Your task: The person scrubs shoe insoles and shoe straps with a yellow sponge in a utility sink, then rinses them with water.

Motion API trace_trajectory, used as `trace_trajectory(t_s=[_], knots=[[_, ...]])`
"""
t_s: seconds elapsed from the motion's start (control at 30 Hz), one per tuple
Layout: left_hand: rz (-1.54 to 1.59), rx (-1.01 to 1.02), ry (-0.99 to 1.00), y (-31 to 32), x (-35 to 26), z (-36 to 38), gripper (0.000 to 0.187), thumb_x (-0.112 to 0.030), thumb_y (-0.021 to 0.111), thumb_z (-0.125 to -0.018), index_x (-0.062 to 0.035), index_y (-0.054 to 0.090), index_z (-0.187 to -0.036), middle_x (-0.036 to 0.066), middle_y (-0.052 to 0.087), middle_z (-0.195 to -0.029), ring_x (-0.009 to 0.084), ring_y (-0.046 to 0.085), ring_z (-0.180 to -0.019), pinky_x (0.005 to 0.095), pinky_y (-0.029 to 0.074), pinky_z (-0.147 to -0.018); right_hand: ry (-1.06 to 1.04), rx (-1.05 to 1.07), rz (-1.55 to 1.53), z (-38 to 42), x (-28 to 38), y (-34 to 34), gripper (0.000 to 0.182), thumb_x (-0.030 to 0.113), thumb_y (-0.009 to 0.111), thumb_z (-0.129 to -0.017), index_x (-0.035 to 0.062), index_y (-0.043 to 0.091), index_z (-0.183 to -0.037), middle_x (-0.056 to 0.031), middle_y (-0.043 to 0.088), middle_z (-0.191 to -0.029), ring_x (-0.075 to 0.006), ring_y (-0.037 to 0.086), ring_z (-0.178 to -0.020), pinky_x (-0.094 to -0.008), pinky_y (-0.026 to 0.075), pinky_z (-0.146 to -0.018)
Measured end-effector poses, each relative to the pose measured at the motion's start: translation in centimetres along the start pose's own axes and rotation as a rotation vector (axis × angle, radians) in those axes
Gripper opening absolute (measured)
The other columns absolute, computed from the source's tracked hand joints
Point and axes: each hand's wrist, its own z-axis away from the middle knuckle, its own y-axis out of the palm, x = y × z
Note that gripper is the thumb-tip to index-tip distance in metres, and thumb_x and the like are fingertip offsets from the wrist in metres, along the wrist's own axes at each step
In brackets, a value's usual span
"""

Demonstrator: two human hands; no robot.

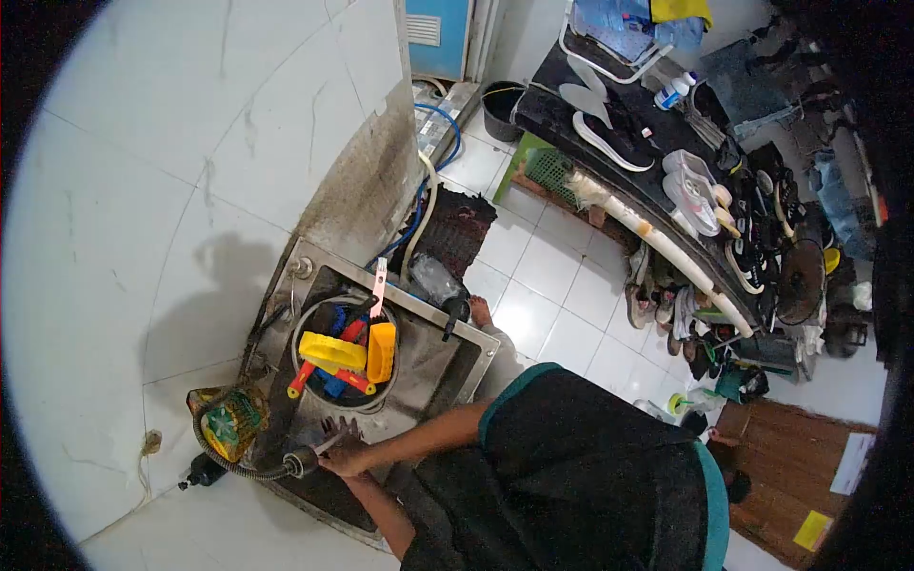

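Over the metal sink (424,404), my two hands meet right beside the round end of a flexible faucet hose (300,462). My right hand (354,459) lies across my left hand, its fingers partly hidden in the overlap. Beyond it, the fingers of my left hand (335,430) show spread apart, with nothing held in them. Behind the hands, a round basin (392,376) stands in the sink. It holds a yellow brush (331,352), an orange-yellow tool (381,352), red-and-yellow handles (354,381) and a pink-handled tool (380,285).
A net-like bundle (228,423) hangs by the hose against the white tiled wall (190,171). A clear container (436,280) stands beyond the sink edge. Across the tiled floor (533,290), a long black workbench (609,133) carries shoe parts and a white bottle (674,91). A black bucket (503,109) stands near its end.
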Motion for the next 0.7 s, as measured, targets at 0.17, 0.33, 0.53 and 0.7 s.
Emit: trace_trajectory(t_s=[0.17, 0.33, 0.53, 0.7], knots=[[0.307, 0.046, -0.115, 3.2, -1.2, 0.7, 0.060, -0.039, 0.032, -0.095, 0.0008, 0.030, -0.140, 0.020, 0.042, -0.138, 0.0326, 0.043, -0.125, 0.0463, 0.031, -0.106, -0.006, 0.009, -0.013, -0.5, -0.1, -0.1, 0.051, 0.036, 0.038, -0.093, 0.0052, 0.044, -0.133, -0.0189, 0.046, -0.134, -0.0353, 0.042, -0.124, -0.0456, 0.026, -0.108], [0.390, 0.144, -0.075, 2.7, 0.0, 0.8, 0.063, -0.044, 0.034, -0.094, -0.0029, 0.031, -0.141, 0.017, 0.041, -0.140, 0.0318, 0.041, -0.127, 0.0502, 0.025, -0.108, -0.013, 0.011, -0.025, -0.5, -0.5, 0.2, 0.051, 0.036, 0.039, -0.093, 0.0050, 0.044, -0.133, -0.0187, 0.048, -0.133, -0.0346, 0.043, -0.122, -0.0446, 0.027, -0.107], [0.351, 0.021, -0.205, 4.8, -2.7, 1.7, 0.061, -0.042, 0.038, -0.094, -0.0016, 0.034, -0.140, 0.014, 0.040, -0.141, 0.0304, 0.041, -0.126, 0.0456, 0.026, -0.108, -0.026, 0.008, -0.040, -0.3, -1.0, 1.2, 0.052, 0.037, 0.040, -0.092, 0.0047, 0.044, -0.133, -0.0186, 0.049, -0.131, -0.0338, 0.045, -0.121, -0.0433, 0.029, -0.106], [0.301, 0.031, -0.232, 4.7, -4.6, 1.7, 0.058, -0.038, 0.039, -0.095, -0.0087, 0.030, -0.144, 0.009, 0.035, -0.146, 0.0275, 0.038, -0.129, 0.0395, 0.025, -0.110, -0.042, -0.010, -0.063, -0.3, -0.3, 2.3, 0.052, 0.037, 0.042, -0.092, 0.0045, 0.044, -0.133, -0.0185, 0.050, -0.130, -0.0330, 0.047, -0.119, -0.0422, 0.031, -0.106]])
